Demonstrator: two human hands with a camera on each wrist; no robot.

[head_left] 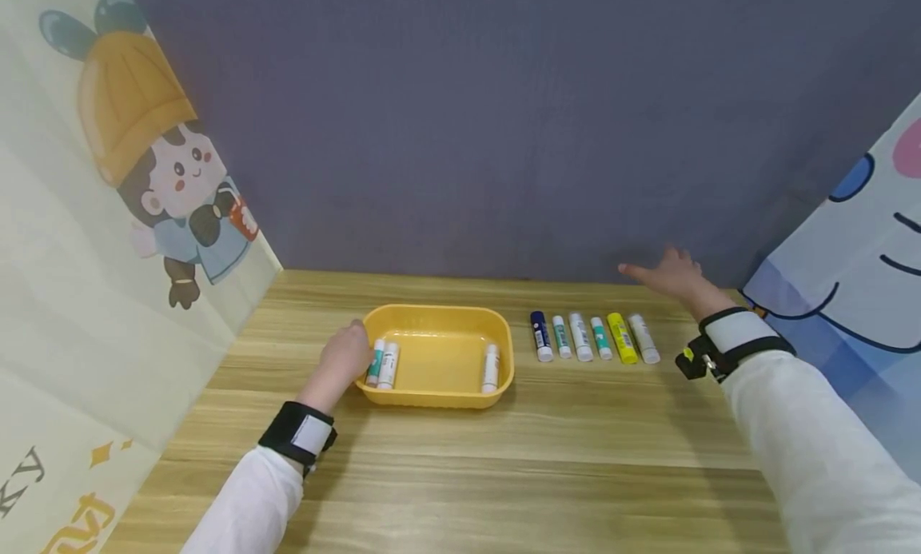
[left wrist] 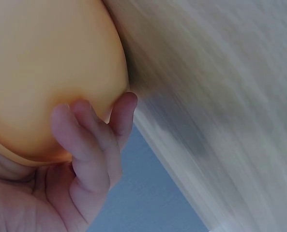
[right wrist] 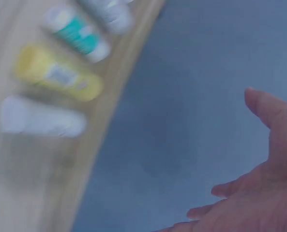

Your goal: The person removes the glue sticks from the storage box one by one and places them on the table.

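My left hand (head_left: 345, 354) grips the left end of a yellow plastic tray (head_left: 439, 400); in the left wrist view its fingers (left wrist: 92, 150) curl against the tray's outer wall. Inside lie a green-and-white glue stick (head_left: 375, 364) and a white one (head_left: 388, 367) at the left, and another white one (head_left: 490, 368) at the right. To the right of the tray, several glue sticks lie in a row, from a dark blue one (head_left: 541, 336) to a yellow one (head_left: 622, 338) and a white one (head_left: 643, 339). Beyond the row's right end hovers my right hand (head_left: 672, 276), fingers spread, holding nothing.
The wood-grain table (head_left: 446, 474) ends at a dark grey upright panel (head_left: 446, 138) behind the tray. Printed cartoon panels stand at the left (head_left: 86, 258) and the right (head_left: 863, 242).
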